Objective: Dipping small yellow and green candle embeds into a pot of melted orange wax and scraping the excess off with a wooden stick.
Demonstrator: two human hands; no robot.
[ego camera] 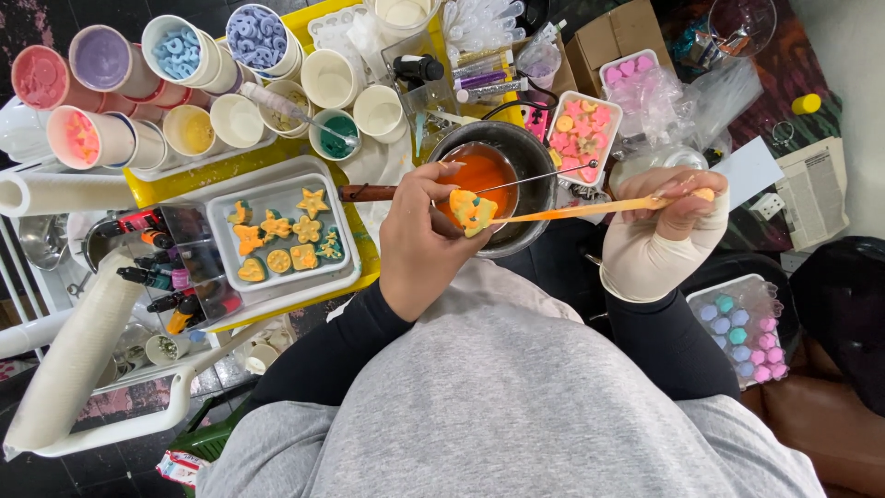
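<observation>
Nearest the camera, the left hand (419, 244) pinches a small yellow-orange star-shaped piece with teal specks (473, 211) between its fingertips, holding it over the near rim of the dark metal pot (539, 161). The right hand (671, 205), at about three o'clock from the piece and wearing a cream wrist sleeve, is closed around the end of a long thin stick stained orange (590, 208); the stick's tip reaches the piece. The two hands are apart, joined only by stick and piece.

The step in hand looks like coating or painting the piece with orange colour. The next move seems to call for a steady touch: turning the piece in the fingertips without smearing it, and keeping drips over the pot.

Just beyond the piece, inside the pot, sits a small pan of orange liquid (484, 171) with a wooden handle pointing to nine o'clock. At nine o'clock from the left hand, a white tray (343, 221) holds finished pieces in similar colours, with small dye bottles (157, 267) beside it. At one o'clock, a white tray of pink pieces (583, 124). Farther off, at eleven o'clock, stand paper cups (184, 83) of pink, lilac, blue and cream material.
</observation>
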